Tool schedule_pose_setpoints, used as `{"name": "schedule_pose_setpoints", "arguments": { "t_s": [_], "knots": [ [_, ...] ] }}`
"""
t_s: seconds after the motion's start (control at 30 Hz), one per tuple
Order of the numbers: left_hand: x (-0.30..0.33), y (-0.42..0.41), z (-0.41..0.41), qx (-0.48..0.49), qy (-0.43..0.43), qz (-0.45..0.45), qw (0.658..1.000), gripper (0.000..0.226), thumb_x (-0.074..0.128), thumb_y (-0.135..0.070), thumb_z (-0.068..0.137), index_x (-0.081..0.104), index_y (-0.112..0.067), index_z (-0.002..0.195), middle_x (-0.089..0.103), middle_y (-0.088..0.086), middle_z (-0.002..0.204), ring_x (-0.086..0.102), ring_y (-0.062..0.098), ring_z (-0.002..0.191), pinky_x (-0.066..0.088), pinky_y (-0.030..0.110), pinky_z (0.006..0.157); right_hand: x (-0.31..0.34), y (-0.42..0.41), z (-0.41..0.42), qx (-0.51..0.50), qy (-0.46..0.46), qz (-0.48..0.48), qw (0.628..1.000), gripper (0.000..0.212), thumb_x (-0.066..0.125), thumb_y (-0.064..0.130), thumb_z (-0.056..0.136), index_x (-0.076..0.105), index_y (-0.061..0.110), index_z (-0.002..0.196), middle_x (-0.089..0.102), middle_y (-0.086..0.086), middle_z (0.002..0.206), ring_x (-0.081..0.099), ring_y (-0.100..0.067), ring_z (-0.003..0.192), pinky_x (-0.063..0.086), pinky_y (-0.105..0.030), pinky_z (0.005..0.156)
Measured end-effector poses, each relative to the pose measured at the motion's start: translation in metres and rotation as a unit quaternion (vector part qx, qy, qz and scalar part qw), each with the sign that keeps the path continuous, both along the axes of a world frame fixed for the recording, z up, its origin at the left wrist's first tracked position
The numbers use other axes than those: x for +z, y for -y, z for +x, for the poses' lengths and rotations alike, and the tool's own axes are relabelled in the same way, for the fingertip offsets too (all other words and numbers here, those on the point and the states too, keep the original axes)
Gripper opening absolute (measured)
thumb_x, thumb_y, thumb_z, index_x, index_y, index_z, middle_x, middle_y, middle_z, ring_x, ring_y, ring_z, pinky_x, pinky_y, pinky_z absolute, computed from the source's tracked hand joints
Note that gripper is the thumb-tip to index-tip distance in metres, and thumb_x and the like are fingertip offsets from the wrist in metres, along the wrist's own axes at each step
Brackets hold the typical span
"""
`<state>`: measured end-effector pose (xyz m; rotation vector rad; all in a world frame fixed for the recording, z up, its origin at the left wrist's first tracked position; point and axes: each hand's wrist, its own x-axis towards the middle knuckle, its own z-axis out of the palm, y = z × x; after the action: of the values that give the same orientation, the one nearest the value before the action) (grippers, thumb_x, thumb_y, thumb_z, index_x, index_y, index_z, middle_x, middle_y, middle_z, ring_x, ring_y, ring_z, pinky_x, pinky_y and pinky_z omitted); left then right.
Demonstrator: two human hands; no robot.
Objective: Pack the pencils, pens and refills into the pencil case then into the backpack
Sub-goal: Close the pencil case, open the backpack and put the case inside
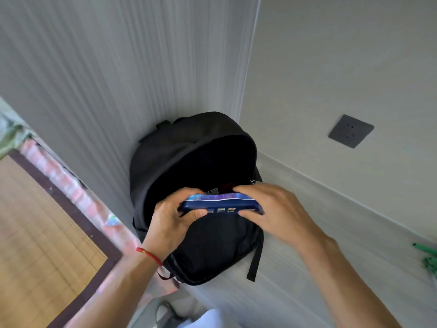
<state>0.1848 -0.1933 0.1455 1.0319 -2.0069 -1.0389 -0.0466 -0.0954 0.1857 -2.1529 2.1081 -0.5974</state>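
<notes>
One blue pencil case (221,205) is held level between two hands, just over the wide-open mouth of one black backpack (208,247). The left hand (176,215) clamps the case's left end, thumb curled along the near edge and fingers wrapped over the far side. The right hand (272,210) grips the right end in the same way, fingers bent over the top. The case's upper face is iridescent blue and purple; three small coloured labels sit on its near edge between the two thumbs, too small to read. Just beyond the left hand's fingers, white printed characters show inside the backpack, partly hidden and not legible.

The backpack stands upright on the pale table (319,221) in the corner where two walls meet, directly below and behind both hands. One red string bracelet (151,256) circles the left wrist. Well to the right of the right hand, at the frame's edge, lie a few green pens (426,255); their count is unclear. One dark wall socket (351,131) sits above the right hand.
</notes>
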Motion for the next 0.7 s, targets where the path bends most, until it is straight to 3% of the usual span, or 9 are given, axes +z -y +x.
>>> {"name": "schedule_pose_setpoints", "arguments": {
  "t_s": [0.07,0.17,0.27,0.4,0.57,0.7],
  "knots": [
    [0.004,-0.004,-0.005,0.037,-0.004,-0.021,0.999,0.033,0.081,-0.018,0.078,0.067,-0.031,0.106,0.07,-0.014,0.098,0.066,0.006,0.095,0.051,0.017,0.08,0.002,0.016,0.012,0.022,-0.051,-0.021,0.998,0.036,0.078,0.033,0.085,0.065,0.03,0.119,0.074,0.011,0.098,0.068,-0.016,0.086,0.055,-0.031,0.075],
    [0.005,-0.004,-0.007,0.131,0.034,-0.001,0.991,0.054,0.076,-0.012,0.081,0.055,-0.025,0.13,0.067,-0.007,0.115,0.064,0.007,0.104,0.048,0.018,0.092,0.005,0.032,0.02,0.011,-0.071,-0.054,0.996,0.028,0.076,0.03,0.087,0.067,0.029,0.113,0.073,0.01,0.092,0.067,-0.017,0.082,0.052,-0.032,0.074],
    [0.005,0.002,-0.01,0.172,0.163,0.066,0.969,0.054,0.065,-0.01,0.085,0.046,-0.006,0.135,0.063,0.017,0.123,0.06,0.034,0.115,0.047,0.035,0.099,0.005,0.041,0.03,-0.017,-0.089,-0.076,0.993,0.03,0.08,0.029,0.083,0.069,0.028,0.111,0.074,0.012,0.09,0.068,-0.016,0.081,0.05,-0.03,0.072],
    [-0.002,0.0,-0.018,0.165,0.243,0.103,0.95,0.067,0.06,-0.019,0.088,0.031,-0.004,0.146,0.056,0.024,0.132,0.056,0.04,0.119,0.047,0.04,0.1,0.004,0.053,0.042,-0.058,-0.099,-0.07,0.991,0.029,0.083,0.029,0.079,0.07,0.027,0.105,0.074,0.009,0.08,0.069,-0.019,0.074,0.045,-0.027,0.061],
    [-0.016,0.003,-0.021,0.137,0.299,0.033,0.944,0.052,0.049,-0.041,0.096,0.045,-0.012,0.139,0.037,0.012,0.153,0.046,0.031,0.132,0.042,0.036,0.107,0.004,0.074,0.047,-0.057,-0.087,-0.046,0.994,0.019,0.079,0.026,0.084,0.071,0.029,0.101,0.075,0.006,0.085,0.07,-0.022,0.081,0.045,-0.029,0.066],
    [-0.024,0.012,-0.026,0.126,0.355,0.036,0.926,0.054,0.037,-0.056,0.096,0.058,-0.014,0.123,0.036,0.011,0.149,0.041,0.03,0.133,0.043,0.041,0.107,0.0,0.093,0.052,-0.03,-0.06,-0.044,0.997,0.019,0.077,0.019,0.083,0.073,0.027,0.1,0.075,0.006,0.09,0.066,-0.022,0.091,0.048,-0.034,0.084]
  ]
}}
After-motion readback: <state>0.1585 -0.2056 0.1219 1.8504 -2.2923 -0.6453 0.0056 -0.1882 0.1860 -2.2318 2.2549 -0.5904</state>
